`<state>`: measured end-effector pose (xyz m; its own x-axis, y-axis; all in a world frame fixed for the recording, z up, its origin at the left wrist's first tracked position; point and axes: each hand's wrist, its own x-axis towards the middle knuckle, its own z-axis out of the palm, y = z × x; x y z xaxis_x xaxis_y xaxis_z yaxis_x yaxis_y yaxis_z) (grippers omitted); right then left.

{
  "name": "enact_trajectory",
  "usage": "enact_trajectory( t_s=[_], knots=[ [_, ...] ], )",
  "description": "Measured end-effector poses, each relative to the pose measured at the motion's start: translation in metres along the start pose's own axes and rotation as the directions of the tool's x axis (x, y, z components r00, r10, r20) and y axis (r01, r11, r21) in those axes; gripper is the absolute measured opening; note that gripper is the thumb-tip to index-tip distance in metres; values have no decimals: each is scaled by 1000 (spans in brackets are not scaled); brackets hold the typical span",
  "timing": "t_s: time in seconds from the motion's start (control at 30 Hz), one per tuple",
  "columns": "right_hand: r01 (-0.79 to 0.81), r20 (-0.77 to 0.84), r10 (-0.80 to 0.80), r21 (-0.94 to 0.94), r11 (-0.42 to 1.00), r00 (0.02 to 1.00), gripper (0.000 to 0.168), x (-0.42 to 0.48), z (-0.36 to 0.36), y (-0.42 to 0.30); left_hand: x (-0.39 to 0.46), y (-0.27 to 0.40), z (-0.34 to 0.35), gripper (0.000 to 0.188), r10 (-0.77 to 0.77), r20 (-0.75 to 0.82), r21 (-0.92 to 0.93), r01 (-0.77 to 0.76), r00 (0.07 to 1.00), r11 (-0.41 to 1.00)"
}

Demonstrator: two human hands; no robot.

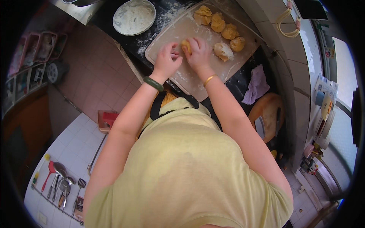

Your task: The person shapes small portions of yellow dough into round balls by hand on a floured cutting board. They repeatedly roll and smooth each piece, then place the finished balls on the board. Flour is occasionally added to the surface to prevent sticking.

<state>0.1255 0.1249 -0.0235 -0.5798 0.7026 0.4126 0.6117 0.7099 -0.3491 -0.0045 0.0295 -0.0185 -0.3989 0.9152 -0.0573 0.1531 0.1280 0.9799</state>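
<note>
My right hand (199, 54) is closed around a small yellow piece of dough (186, 45) over a floured cutting board (194, 77). Just left of it is my left hand (168, 61), its fingers curled but apart, with nothing visible in them. A flour-dusted lump of dough (223, 52) lies right of my right hand. Beyond it, several rough yellow dough lumps (218, 25) form a row along the board's far right side. Part of the held piece is hidden by my right fingers.
A round pan of flour (134, 17) stands left of the board on the black countertop (125, 42), which has spilled flour. At right lie a purple cloth (257, 84) and a round wooden board (266, 114) with a knife (259, 127). A tiled wall (296, 71) bounds the right side.
</note>
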Motion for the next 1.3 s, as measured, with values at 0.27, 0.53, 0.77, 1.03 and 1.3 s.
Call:
enact_trajectory(
  t_s=[0.27, 0.53, 0.77, 1.03, 1.3],
  knots=[
    [-636, 447, 453, 514, 575, 771, 48, 48, -9, 28, 65, -3, 13, 43, -16, 113, 181, -4, 993, 983],
    [70, -86, -48, 274, 959, 995, 18, -7, -26, -13, -2, 6, 19, 35, 396, -4, 296, -378, 918, 877],
    [-5, -26, 3, -80, 997, 1000, 14, 22, 1, 11, 4, 7, 14, 49, -54, 33, 138, 49, 998, 989],
    [-686, 485, 541, 676, 267, 688, 30, 48, -18, 8, 56, 11, 23, 41, 165, 20, 375, -160, 986, 913],
    [142, -150, -110, 223, 964, 983, 11, -10, -24, -20, -28, 13, 3, 33, 261, 27, 246, -259, 965, 934]
  ],
)
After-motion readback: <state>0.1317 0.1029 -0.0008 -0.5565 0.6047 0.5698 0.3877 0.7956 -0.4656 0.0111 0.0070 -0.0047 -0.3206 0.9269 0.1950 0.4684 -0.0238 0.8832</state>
